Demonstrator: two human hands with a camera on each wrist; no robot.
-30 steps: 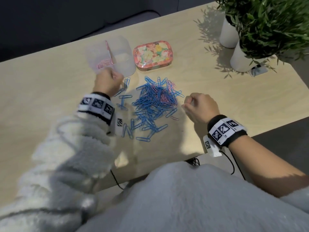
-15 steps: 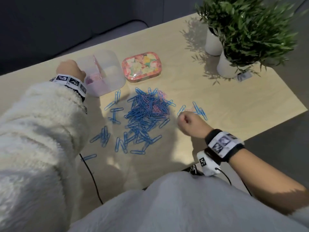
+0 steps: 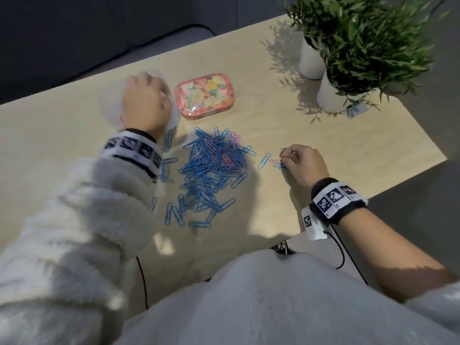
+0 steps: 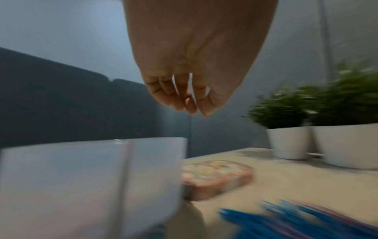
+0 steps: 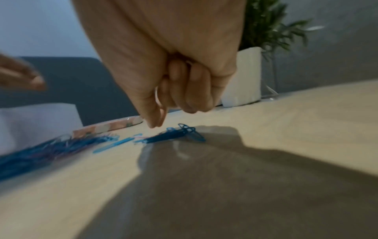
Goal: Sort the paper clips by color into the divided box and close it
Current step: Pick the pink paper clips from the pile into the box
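Swung back from the far-left side of the divided box (image 3: 171, 120) to hover right over it: left hand (image 3: 145, 105), fingers hanging loosely bunched in the left wrist view, nothing visibly held. Shifted slightly right from its place half a second ago: right hand (image 3: 302, 163), now low at a small cluster of blue clips (image 5: 175, 134), thumb and forefinger pinched together, other fingers curled; whether a clip is caught between them, cannot tell. Between the two hands, on the table (image 3: 348, 150), the main heap of paper clips (image 3: 211, 165), mostly blue with some pink mixed in, stretching near to far. Box far left of the heap, so nearer the left hand; flowered lid (image 3: 204, 95) just right of the box, still off.
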